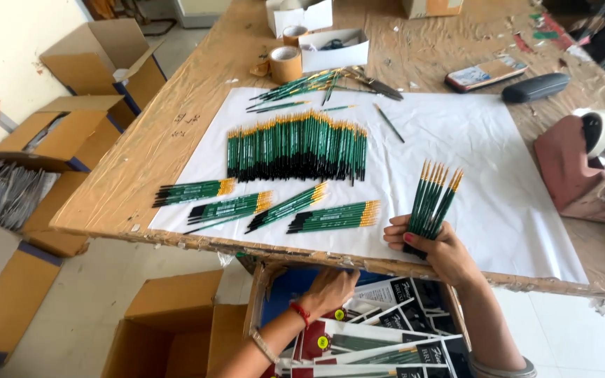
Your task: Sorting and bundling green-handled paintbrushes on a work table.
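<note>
Brushes [433, 198], green-handled with gold ferrules, stand fanned upright in the right hand [434, 246], whose fingers close tight around their dark lower ends at the near edge of the table [141, 168]. The bundle sits over the white sheet [456, 140] that covers the middle of the table.

The left hand [328, 289] reaches down below the table edge into an open box [264, 294] with a blue lining. Its fingers curl down onto the flat printed packs [379, 329] stacked inside; whether it has hold of one I cannot tell.

On the sheet, a long neat row of brushes [297, 147] lies side by side in the centre. Four small bundles [267, 206] lie in a line nearer the edge, to the left of the held brushes. A loose heap [309, 87] lies at the far end of the sheet.

Two rolls of tape [286, 63] stand beyond the heap, beside a white carton [334, 50]. A reddish tape dispenser [579, 168] sits at the right of the table, with a dark case [535, 87] further back. Brown cartons [78, 133] stand on the floor at the left.
</note>
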